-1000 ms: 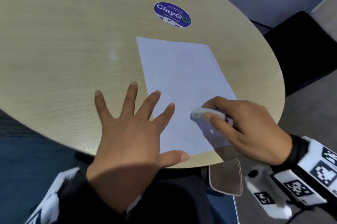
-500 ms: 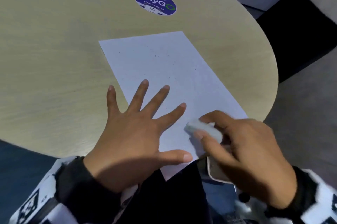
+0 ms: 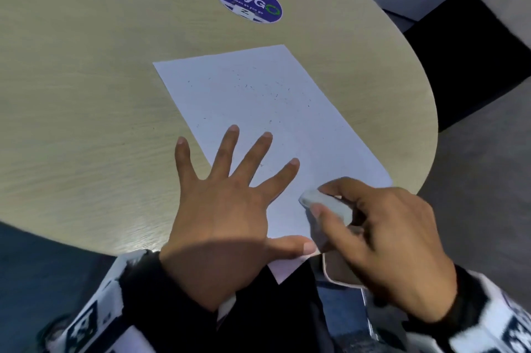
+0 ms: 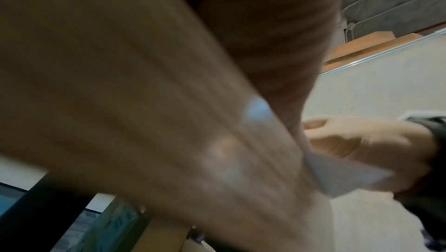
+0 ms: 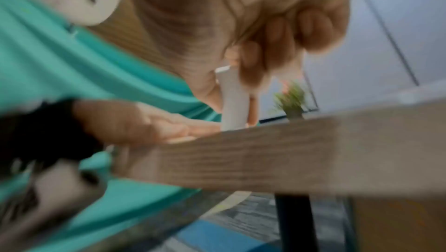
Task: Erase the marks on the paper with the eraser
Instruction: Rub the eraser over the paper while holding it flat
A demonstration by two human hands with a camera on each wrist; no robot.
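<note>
2 hands work at the near edge of the table (image 3: pixel 86 94): the left hand (image 3: pixel 221 217) lies flat, fingers straight and spread, pressing the near-left part of the paper (image 3: pixel 258 100), which lies askew with its near corner past the table edge. The right hand (image 3: pixel 385 240) pinches the eraser (image 3: pixel 324 204) between thumb and fingers, its tip on the paper's near-right part, just right of the left hand. Small dark specks dot the far half of the paper, and a sticker (image 3: pixel 248 0) sits beyond it.
</note>
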